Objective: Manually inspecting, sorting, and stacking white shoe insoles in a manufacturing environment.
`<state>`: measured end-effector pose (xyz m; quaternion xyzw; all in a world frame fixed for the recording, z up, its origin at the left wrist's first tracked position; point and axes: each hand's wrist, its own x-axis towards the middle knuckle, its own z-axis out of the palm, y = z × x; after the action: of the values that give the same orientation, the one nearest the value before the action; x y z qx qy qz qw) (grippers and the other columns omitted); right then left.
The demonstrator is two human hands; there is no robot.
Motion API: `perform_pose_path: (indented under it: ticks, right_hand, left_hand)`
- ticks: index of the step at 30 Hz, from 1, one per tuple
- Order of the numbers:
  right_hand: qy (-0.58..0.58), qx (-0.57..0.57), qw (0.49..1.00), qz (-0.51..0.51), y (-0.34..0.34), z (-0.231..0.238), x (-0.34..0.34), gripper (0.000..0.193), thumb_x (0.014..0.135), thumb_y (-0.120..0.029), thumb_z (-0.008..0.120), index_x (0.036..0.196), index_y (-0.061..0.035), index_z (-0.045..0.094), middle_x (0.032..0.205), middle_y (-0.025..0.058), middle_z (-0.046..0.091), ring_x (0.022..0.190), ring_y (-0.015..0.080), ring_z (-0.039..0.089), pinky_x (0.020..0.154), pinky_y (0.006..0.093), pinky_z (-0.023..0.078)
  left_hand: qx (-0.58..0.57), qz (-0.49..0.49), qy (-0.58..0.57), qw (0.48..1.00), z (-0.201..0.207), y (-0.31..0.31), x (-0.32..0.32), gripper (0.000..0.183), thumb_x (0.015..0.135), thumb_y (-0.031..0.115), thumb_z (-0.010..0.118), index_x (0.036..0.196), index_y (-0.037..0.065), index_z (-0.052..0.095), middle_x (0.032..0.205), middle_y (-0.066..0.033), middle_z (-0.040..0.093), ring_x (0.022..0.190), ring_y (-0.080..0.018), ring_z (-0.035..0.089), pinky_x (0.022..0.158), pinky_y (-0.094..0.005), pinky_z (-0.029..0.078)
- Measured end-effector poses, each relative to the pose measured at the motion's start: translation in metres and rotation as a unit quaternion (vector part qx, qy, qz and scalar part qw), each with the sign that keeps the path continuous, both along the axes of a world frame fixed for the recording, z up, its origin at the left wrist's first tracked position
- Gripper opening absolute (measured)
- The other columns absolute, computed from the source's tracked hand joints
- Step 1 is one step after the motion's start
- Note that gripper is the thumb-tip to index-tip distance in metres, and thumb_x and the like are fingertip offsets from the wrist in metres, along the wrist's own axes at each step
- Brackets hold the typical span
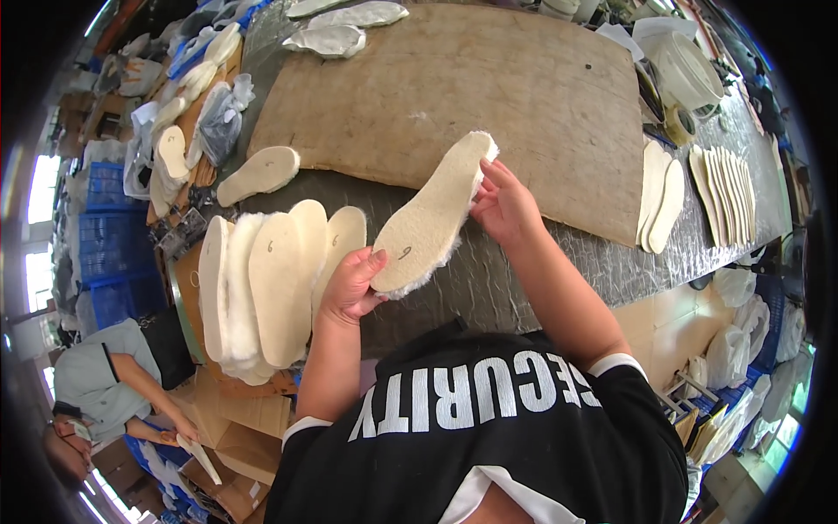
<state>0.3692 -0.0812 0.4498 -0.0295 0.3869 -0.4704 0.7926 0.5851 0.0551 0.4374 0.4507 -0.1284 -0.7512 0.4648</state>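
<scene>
A cream insole [428, 218] with a fluffy white underside is held up between my two hands, its flat face towards me and a dark mark at the heel. My left hand [351, 284] pinches the heel end, thumb on top. Near the toe end, my right hand [506, 203] grips the far right edge, its fingers partly hidden behind the insole. To the left, several matching fleecy insoles [275, 293] lean together in a row on the table. One more insole [259, 175] lies apart, beyond that row.
A large brown board [454, 83] covers much of the dark table [471, 297]. Thin cream insoles [723, 196] stand in a row at right, beside a smaller pile [661, 196]. A white bucket [685, 74] lies far right. Another person [113, 375] works at lower left near cardboard boxes [231, 428].
</scene>
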Motion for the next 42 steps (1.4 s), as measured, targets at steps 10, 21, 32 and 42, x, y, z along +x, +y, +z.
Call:
perform_pose_path:
  ticks: [10, 21, 32, 42]
  right_hand:
    - [0.041, -0.197, 0.969, 0.144, 0.033, 0.002, 0.028, 0.041, 0.092, -0.004, 0.053, 0.131, 0.0021, 0.043, 0.129, 0.0142, 0.052, 0.117, 0.0248, 0.053, 0.099, 0.0371, 0.042]
    - [0.130, -0.136, 0.938, 0.292, 0.034, -0.044, 0.009, 0.041, 0.093, -0.009, 0.054, 0.131, 0.0029, 0.044, 0.123, 0.0170, 0.056, 0.113, 0.0251, 0.055, 0.098, 0.0358, 0.043]
    - [0.146, 0.035, 0.971, 0.183, 0.060, -0.071, -0.059, 0.027, 0.092, -0.010, 0.054, 0.117, 0.0011, 0.049, 0.104, 0.0158, 0.063, 0.092, 0.0270, 0.064, 0.085, 0.0388, 0.052]
    - [0.070, -0.114, 0.904, 0.406, 0.008, -0.042, 0.078, 0.015, 0.094, -0.008, 0.052, 0.105, -0.0001, 0.056, 0.102, 0.0097, 0.063, 0.096, 0.0197, 0.061, 0.091, 0.0331, 0.048]
  left_hand:
    - [-0.155, -0.020, -0.243, 0.957, 0.038, -0.017, 0.009, 0.026, 0.095, 0.014, 0.053, 0.116, -0.001, 0.054, 0.097, -0.0048, 0.064, 0.080, -0.0084, 0.059, 0.069, -0.0258, 0.051]
    - [-0.154, 0.310, -0.298, 0.890, 0.107, -0.052, 0.227, 0.035, 0.096, 0.009, 0.044, 0.130, -0.001, 0.042, 0.127, -0.0143, 0.054, 0.113, -0.0248, 0.057, 0.093, -0.0416, 0.048]
    - [-0.064, 0.336, -0.216, 0.914, 0.061, -0.096, 0.282, 0.033, 0.094, 0.007, 0.047, 0.127, 0.006, 0.047, 0.125, -0.0075, 0.056, 0.114, -0.0258, 0.055, 0.091, -0.0447, 0.045]
    - [0.060, -0.185, -0.910, 0.367, 0.031, -0.141, 0.283, 0.046, 0.071, 0.007, 0.071, 0.115, 0.002, 0.056, 0.114, -0.0164, 0.060, 0.109, -0.0347, 0.054, 0.091, -0.0432, 0.046]
